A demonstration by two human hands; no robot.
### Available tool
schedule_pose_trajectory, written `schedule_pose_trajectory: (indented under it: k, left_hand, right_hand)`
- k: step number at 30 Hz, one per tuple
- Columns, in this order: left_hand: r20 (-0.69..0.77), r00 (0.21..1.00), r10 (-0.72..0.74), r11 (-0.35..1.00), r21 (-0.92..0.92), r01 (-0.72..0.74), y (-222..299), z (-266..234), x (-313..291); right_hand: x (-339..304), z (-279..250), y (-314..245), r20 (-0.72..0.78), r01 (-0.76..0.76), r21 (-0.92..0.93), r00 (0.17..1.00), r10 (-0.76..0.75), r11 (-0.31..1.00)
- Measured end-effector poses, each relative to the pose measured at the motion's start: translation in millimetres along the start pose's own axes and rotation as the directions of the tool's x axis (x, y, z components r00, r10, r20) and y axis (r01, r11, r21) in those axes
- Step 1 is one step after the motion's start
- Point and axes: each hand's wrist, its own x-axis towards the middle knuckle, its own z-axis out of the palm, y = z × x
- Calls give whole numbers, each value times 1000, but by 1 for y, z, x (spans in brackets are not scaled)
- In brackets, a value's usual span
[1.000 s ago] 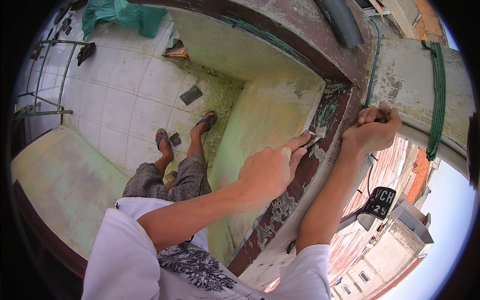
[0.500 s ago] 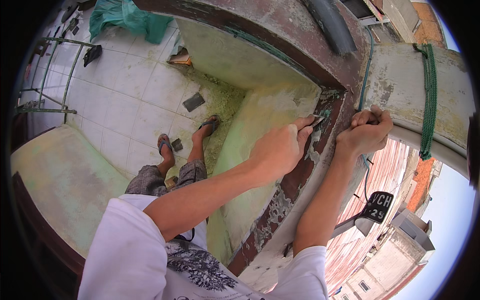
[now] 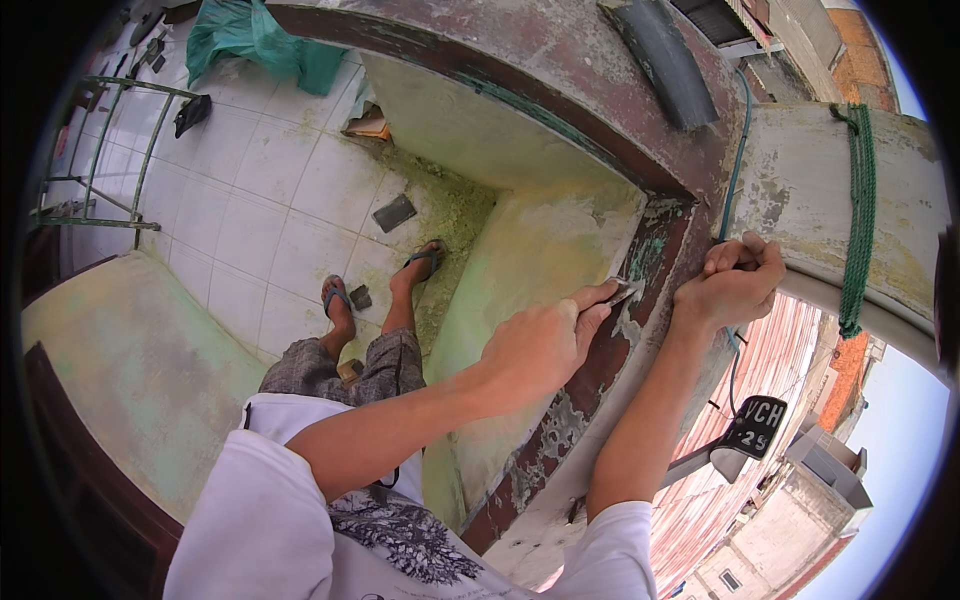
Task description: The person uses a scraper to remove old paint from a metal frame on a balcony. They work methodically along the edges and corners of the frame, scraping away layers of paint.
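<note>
My left hand (image 3: 540,345) grips a small scraper with a flat metal blade (image 3: 621,292); the handle is mostly hidden in my fist. The blade lies against the inner edge of the maroon wall ledge (image 3: 590,375), where the paint is flaked and grey patches show. Just past the blade is a patch with turquoise paint traces (image 3: 650,250). On the outer side of the ledge, near its corner, my right hand (image 3: 732,285) has its fingers curled in, palm turned up. Whatever those fingers may hold is hidden.
Below the ledge is a tiled floor (image 3: 250,240) with yellow-green dust and a dark flat piece (image 3: 394,213). A green cloth (image 3: 265,45) lies at the back. Green rope (image 3: 860,220) hangs over a pale beam at right; a black plate (image 3: 755,425) sticks out below. Rooftops lie beyond.
My left hand has drawn the scraper along the ledge toward me, away from the corner. My right hand stays near the corner, its fingers still curled.
</note>
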Motion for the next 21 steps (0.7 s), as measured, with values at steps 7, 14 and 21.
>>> schedule_pose_trajectory:
  k: [7, 14, 21]
  left_hand:
    - [8, 1000, 12, 995, -98, -11, 6, 3, -1]
    - [-40, 997, 70, 964, -256, -78, -11, 15, 12]
    - [-26, 997, 77, 954, -288, -82, -4, 0, 49]
  right_hand:
    - [-2, -4, 4, 38, 21, -29, 999, -20, 999]
    - [1, 0, 1, -3, 22, -22, 1000, -22, 1000]
    - [3, 0, 1, 15, -28, -5, 999, 28, 1000]
